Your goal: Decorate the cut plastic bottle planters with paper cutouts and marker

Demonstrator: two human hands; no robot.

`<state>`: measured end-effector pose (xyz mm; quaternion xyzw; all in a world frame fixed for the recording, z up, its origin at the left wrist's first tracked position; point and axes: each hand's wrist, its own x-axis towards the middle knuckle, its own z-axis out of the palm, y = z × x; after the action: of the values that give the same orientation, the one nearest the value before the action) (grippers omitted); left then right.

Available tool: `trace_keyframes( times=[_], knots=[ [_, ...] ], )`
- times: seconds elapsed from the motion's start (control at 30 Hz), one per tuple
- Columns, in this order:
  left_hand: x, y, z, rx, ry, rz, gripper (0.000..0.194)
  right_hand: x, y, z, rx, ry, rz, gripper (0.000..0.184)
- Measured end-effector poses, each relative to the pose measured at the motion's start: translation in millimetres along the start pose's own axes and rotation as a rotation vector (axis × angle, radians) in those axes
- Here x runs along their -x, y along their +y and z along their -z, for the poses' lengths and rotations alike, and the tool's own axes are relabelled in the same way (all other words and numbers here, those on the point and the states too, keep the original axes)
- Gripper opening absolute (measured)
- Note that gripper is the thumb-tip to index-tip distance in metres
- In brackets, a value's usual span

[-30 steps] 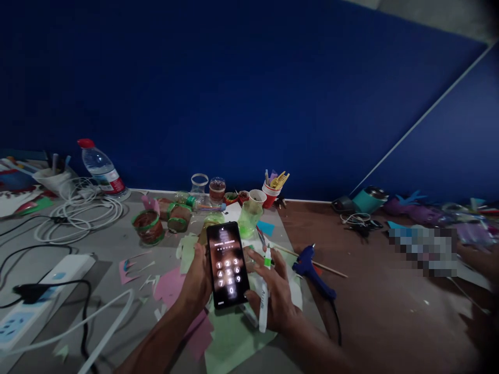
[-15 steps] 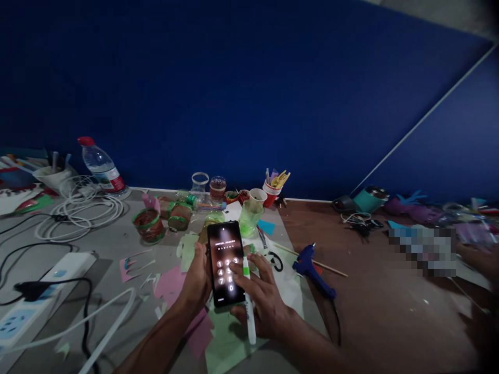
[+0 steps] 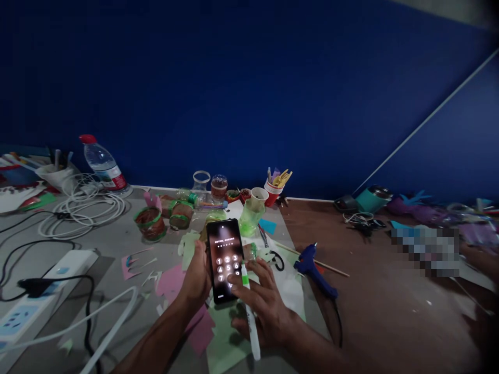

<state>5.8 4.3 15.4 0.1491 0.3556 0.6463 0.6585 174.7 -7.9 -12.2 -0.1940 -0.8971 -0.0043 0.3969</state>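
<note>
Phone [image 3: 217, 252] points lengthwise away from me, left edge clasped in my left hand [image 3: 198, 274]; my half-curled right hand [image 3: 268, 309] holds a marker [image 3: 251, 330], fingertip [image 3: 231, 279] at the keypad [image 3: 228, 268].

Rt. of R-hand fingers [image 3: 249, 295], low passage is blocked by scissors [image 3: 264, 239], stick [image 3: 334, 269] and glue gun [image 3: 316, 272]; past gun, brown tabletop [image 3: 393, 311] can be crossed. Fwd. access is obstructed by grn. cup [image 3: 250, 217]. Lt. of L-hand fingers [image 3: 199, 255], travel is limited by brn. pot [image 3: 150, 225].
</note>
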Motion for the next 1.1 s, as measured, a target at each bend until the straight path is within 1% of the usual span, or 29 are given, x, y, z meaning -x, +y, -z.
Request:
trace_keyframes(
  times=[0.07, 0.17, 0.23, 0.33, 0.7, 0.8, 0.9, 1.1],
  knots=[
    [-1, -1, 1.6, -0.001, -0.012, -0.03, 0.053, 1, -1, -1, -0.019, -0.012, 0.001, 0.049],
    [-4, -3, 5.6, 0.004, 0.017, -0.062, 0.054, 1, -1, -2, -0.039, -0.022, -0.002, 0.048],
    [-5, -4, 8.5, 0.001, 0.026, -0.057, 0.054, 1, -1, -3, -0.048, -0.026, -0.003, 0.045],
    [-6, -4, 10.8, 0.002, 0.01, -0.052, 0.054, 1, -2, -3, -0.058, -0.019, -0.01, 0.043],
    [-4, -2, 7.6, -0.012, -0.013, -0.063, 0.054, -1, -3, -3, -0.036, -0.055, -0.025, 0.042],
    [-5, -3, 8.4, -0.016, -0.037, -0.042, 0.054, 0, -2, -2, -0.015, -0.045, -0.008, 0.044],
    [-4, -4, 8.2, -0.016, -0.062, -0.003, 0.055, 1, -2, -2, 0.018, -0.065, -0.012, 0.047],
    [-1, -8, 6.3, 0.015, -0.094, 0.035, 0.05, -5, -2, -15, 0.066, -0.078, -0.076, 0.052]
  ],
)
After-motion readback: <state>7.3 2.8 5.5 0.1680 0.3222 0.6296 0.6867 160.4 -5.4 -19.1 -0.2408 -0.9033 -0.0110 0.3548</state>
